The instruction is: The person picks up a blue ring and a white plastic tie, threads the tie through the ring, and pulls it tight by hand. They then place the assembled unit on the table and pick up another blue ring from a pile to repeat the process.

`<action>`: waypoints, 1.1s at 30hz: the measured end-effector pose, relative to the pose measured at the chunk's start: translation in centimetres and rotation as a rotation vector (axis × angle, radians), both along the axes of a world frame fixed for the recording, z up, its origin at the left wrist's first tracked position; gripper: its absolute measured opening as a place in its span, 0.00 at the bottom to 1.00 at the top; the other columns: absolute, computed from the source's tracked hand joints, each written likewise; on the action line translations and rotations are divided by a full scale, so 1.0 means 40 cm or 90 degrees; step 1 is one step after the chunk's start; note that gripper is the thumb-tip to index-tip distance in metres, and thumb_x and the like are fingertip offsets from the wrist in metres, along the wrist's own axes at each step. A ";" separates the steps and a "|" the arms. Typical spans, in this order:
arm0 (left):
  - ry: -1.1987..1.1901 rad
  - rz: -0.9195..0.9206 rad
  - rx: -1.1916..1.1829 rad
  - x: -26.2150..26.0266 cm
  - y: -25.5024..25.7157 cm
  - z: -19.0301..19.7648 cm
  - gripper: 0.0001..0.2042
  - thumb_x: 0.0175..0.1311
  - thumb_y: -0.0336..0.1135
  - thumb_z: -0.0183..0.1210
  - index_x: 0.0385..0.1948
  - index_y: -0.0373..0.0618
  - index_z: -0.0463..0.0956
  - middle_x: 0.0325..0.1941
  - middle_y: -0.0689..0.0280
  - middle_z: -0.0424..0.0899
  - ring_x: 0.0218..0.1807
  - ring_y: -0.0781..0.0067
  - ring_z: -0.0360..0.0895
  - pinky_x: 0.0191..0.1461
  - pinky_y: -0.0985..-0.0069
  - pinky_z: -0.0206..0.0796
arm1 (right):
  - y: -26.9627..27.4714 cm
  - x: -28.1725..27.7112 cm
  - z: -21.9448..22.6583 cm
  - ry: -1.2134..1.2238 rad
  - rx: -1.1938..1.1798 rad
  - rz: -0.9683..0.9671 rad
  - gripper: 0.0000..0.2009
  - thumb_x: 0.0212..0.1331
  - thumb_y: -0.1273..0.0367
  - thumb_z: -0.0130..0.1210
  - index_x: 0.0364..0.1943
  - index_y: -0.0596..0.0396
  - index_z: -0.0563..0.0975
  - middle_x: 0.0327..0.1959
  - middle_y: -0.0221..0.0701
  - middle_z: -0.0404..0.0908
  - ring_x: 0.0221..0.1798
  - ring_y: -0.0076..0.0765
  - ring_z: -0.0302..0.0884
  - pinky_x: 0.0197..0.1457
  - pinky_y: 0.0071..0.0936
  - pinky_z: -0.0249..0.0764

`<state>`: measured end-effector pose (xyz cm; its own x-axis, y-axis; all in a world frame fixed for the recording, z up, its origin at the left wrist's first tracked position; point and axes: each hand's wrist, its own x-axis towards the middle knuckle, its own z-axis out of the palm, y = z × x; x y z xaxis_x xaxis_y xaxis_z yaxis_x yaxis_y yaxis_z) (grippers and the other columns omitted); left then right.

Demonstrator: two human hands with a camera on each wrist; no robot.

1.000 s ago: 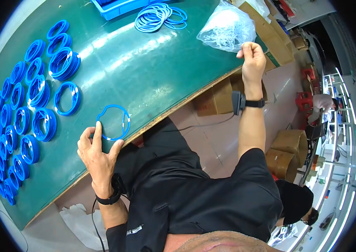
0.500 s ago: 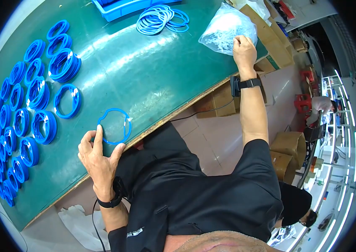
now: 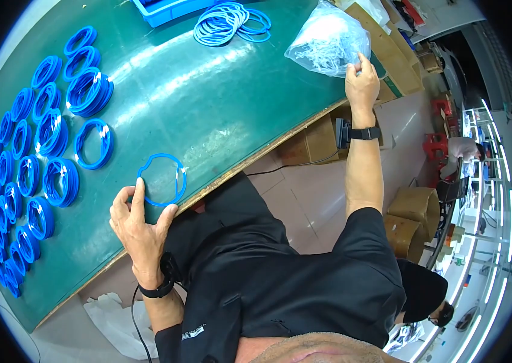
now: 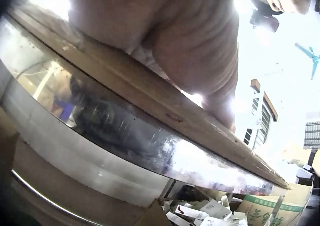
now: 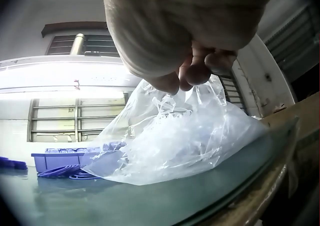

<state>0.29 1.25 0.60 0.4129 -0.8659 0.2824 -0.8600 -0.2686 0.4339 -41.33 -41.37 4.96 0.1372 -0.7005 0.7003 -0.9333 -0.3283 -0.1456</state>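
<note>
One blue ring [image 3: 159, 155] lies near the table's front edge, its outline dented at upper left, with a pale spot on its right side. My left hand [image 3: 141, 227] touches its left side with the index fingertip, the thumb spread beside its lower edge. A clear plastic bag [image 3: 326, 39] of thin white pieces stands at the table's right end. Over its near edge is my right hand [image 3: 363, 86], fingers bent. In the right wrist view the fingers [image 5: 197, 71] meet the top of the bag [image 5: 175, 141]; whether they pinch plastic or a piece is hidden.
Many coiled blue ring bundles [image 3: 62, 181] stand in rows at the left. Loose blue rings [image 3: 222, 25] lie by a blue tray [image 3: 174, 13] at the back. Cardboard boxes [image 3: 416, 209] stand on the floor at right.
My right hand went from beside the bag onto it, then drew slightly back to its near edge, the index finger now straighter. The left hand and the ring have barely moved.
</note>
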 end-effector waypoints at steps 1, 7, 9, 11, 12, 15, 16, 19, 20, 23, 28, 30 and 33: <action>0.000 0.001 -0.001 0.000 -0.002 0.000 0.43 0.48 0.52 0.87 0.71 0.45 0.85 0.66 0.61 0.81 0.62 0.53 0.77 0.66 0.55 0.68 | 0.004 0.002 -0.002 -0.006 -0.015 0.015 0.20 0.70 0.68 0.67 0.64 0.57 0.87 0.43 0.38 0.91 0.46 0.47 0.89 0.56 0.44 0.85; 0.004 0.001 -0.016 0.000 -0.013 0.009 0.41 0.49 0.52 0.87 0.68 0.45 0.87 0.65 0.61 0.83 0.63 0.53 0.78 0.66 0.55 0.68 | 0.136 0.108 -0.006 -0.085 -0.016 0.130 0.20 0.70 0.72 0.68 0.65 0.58 0.87 0.41 0.35 0.89 0.40 0.38 0.88 0.49 0.36 0.85; 0.006 -0.015 -0.039 0.003 -0.009 0.010 0.40 0.49 0.53 0.86 0.67 0.45 0.87 0.64 0.62 0.84 0.64 0.53 0.78 0.66 0.55 0.69 | 0.249 0.188 -0.009 -0.230 0.156 0.209 0.19 0.70 0.75 0.69 0.64 0.58 0.87 0.41 0.32 0.88 0.38 0.31 0.85 0.45 0.29 0.83; 0.008 0.004 -0.025 -0.001 -0.006 0.016 0.40 0.49 0.52 0.86 0.67 0.45 0.88 0.64 0.60 0.85 0.64 0.52 0.79 0.67 0.55 0.69 | 0.367 0.264 -0.026 -0.191 0.228 0.359 0.18 0.68 0.78 0.69 0.62 0.57 0.88 0.43 0.32 0.88 0.39 0.29 0.85 0.46 0.28 0.83; 0.021 -0.006 -0.034 -0.002 -0.009 0.019 0.40 0.48 0.52 0.86 0.66 0.45 0.89 0.63 0.59 0.86 0.65 0.51 0.80 0.68 0.55 0.70 | 0.418 0.300 -0.046 -0.174 0.228 0.440 0.19 0.67 0.78 0.70 0.62 0.56 0.88 0.44 0.34 0.88 0.39 0.31 0.85 0.45 0.28 0.83; 0.008 0.002 -0.032 -0.002 -0.011 0.018 0.39 0.49 0.55 0.86 0.65 0.47 0.89 0.64 0.62 0.85 0.61 0.56 0.80 0.65 0.57 0.69 | 0.544 0.397 -0.067 -0.128 0.246 0.640 0.24 0.59 0.76 0.77 0.62 0.54 0.87 0.50 0.37 0.87 0.47 0.41 0.87 0.49 0.36 0.83; 0.005 -0.005 -0.039 -0.004 -0.010 0.018 0.39 0.49 0.56 0.85 0.65 0.49 0.89 0.65 0.63 0.85 0.58 0.58 0.80 0.64 0.57 0.69 | 0.578 0.424 -0.061 -0.134 0.249 0.649 0.24 0.59 0.76 0.77 0.62 0.54 0.87 0.50 0.37 0.87 0.47 0.41 0.87 0.49 0.36 0.83; 0.003 -0.007 -0.041 -0.005 -0.006 0.015 0.38 0.49 0.57 0.85 0.63 0.51 0.90 0.64 0.64 0.85 0.56 0.60 0.80 0.62 0.58 0.69 | 0.638 0.488 -0.045 -0.039 0.280 0.757 0.29 0.53 0.73 0.80 0.62 0.51 0.87 0.55 0.36 0.86 0.56 0.47 0.85 0.57 0.42 0.81; 0.006 -0.011 -0.044 -0.005 -0.004 0.015 0.37 0.49 0.57 0.85 0.63 0.52 0.90 0.64 0.64 0.85 0.55 0.61 0.80 0.61 0.59 0.69 | 0.650 0.503 -0.048 -0.022 0.280 0.765 0.28 0.51 0.72 0.80 0.61 0.51 0.86 0.56 0.36 0.86 0.57 0.47 0.85 0.59 0.43 0.79; 0.022 -0.011 -0.040 -0.003 0.001 0.020 0.36 0.49 0.55 0.86 0.62 0.52 0.91 0.64 0.64 0.86 0.57 0.60 0.80 0.61 0.60 0.70 | 0.669 0.533 -0.063 0.015 0.277 0.793 0.28 0.49 0.72 0.80 0.59 0.50 0.86 0.57 0.34 0.85 0.60 0.47 0.83 0.63 0.45 0.77; 0.048 -0.029 -0.057 0.000 0.004 0.018 0.35 0.48 0.55 0.86 0.61 0.52 0.91 0.64 0.65 0.87 0.56 0.60 0.81 0.60 0.61 0.70 | 0.670 0.536 -0.076 0.057 0.267 0.816 0.23 0.49 0.73 0.79 0.52 0.50 0.85 0.53 0.32 0.83 0.56 0.46 0.83 0.60 0.45 0.77; 0.050 -0.025 -0.069 0.001 0.002 0.019 0.34 0.49 0.55 0.85 0.60 0.52 0.92 0.62 0.66 0.87 0.55 0.60 0.81 0.59 0.60 0.69 | 0.671 0.541 -0.066 0.072 0.275 0.814 0.21 0.50 0.74 0.78 0.49 0.50 0.84 0.51 0.31 0.82 0.54 0.45 0.83 0.57 0.45 0.77; 0.060 -0.025 -0.092 0.002 -0.001 0.017 0.32 0.51 0.55 0.85 0.59 0.52 0.92 0.60 0.66 0.88 0.54 0.61 0.82 0.58 0.60 0.69 | 0.671 0.547 -0.060 0.093 0.279 0.829 0.20 0.51 0.74 0.78 0.49 0.50 0.84 0.51 0.31 0.82 0.53 0.45 0.82 0.55 0.43 0.77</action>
